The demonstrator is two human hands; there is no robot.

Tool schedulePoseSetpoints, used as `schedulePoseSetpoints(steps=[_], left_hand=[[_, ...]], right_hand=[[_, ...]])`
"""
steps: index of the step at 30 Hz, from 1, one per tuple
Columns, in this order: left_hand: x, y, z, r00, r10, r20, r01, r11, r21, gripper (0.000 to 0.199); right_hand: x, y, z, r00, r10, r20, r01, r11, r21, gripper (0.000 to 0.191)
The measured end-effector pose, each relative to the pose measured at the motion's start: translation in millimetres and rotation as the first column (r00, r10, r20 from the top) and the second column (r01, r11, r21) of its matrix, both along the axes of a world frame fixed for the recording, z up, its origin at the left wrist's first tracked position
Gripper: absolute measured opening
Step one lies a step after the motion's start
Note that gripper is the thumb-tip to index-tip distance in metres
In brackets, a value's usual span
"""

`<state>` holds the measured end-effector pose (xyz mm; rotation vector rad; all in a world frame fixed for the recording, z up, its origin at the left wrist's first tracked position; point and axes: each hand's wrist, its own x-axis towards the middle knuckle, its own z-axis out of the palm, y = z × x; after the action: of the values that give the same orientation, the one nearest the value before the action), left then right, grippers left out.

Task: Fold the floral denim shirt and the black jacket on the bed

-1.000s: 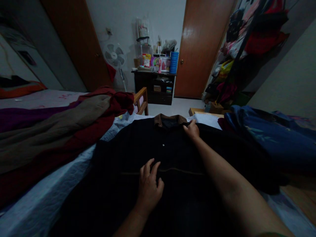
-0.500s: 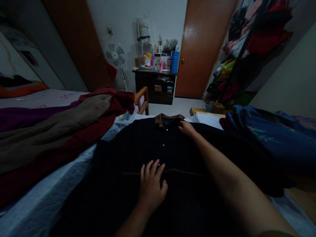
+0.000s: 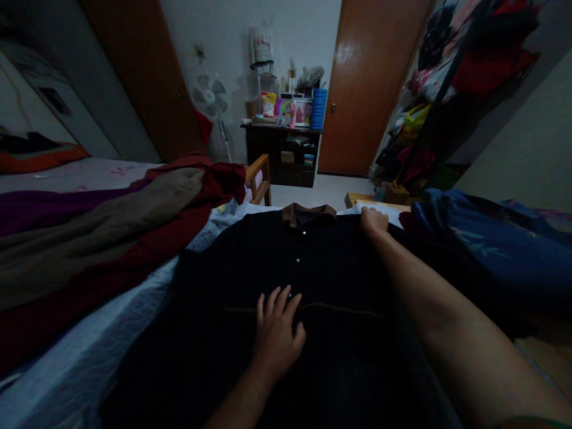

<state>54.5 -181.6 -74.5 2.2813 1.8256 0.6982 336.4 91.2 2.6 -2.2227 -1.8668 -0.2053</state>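
A black shirt (image 3: 259, 256) lies spread face up on the bed, with a brown collar (image 3: 328, 213), small buttons down its front and a thin brown line across it. My left hand (image 3: 277, 333) rests on the lower front of the shirt, fingers spread, beside a button. At the shirt's right shoulder, right of the collar, my right hand (image 3: 375, 221) has its fingers closed on the black cloth.
Red, brown and purple clothes (image 3: 165, 196) are heaped on the left, and folded jeans (image 3: 487, 238) on the right. The pale quilted bedding (image 3: 107, 333) shows at the left. Beyond stand a wooden chair (image 3: 263, 173), a fan (image 3: 212, 98) and a dark cabinet (image 3: 263, 158).
My right hand has moved right, from the collar's edge out to the shoulder of the shirt. My left hand has stayed almost in place on the cloth.
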Motion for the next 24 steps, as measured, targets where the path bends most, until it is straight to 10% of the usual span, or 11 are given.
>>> schedulePoseSetpoints(steps=[11, 17, 24], left_hand=[[0, -1, 7.4, 0.998, -0.053, 0.016, 0.054, 0.997, -0.054, 0.053], [0, -1, 8.8, 0.998, -0.061, 0.018, 0.062, 0.996, -0.061, 0.051], [0, 0, 10.1, 0.997, -0.071, 0.009, 0.071, 0.995, -0.067, 0.05]], right_hand=[[-13, -21, -17.4, 0.993, 0.063, 0.099, -0.069, 0.996, 0.057, 0.036], [-72, -83, -18.2, 0.945, 0.323, 0.057, -0.3, 0.922, -0.244, 0.04], [-79, -134, -46.0, 0.959, 0.283, 0.001, -0.264, 0.893, -0.364, 0.058]])
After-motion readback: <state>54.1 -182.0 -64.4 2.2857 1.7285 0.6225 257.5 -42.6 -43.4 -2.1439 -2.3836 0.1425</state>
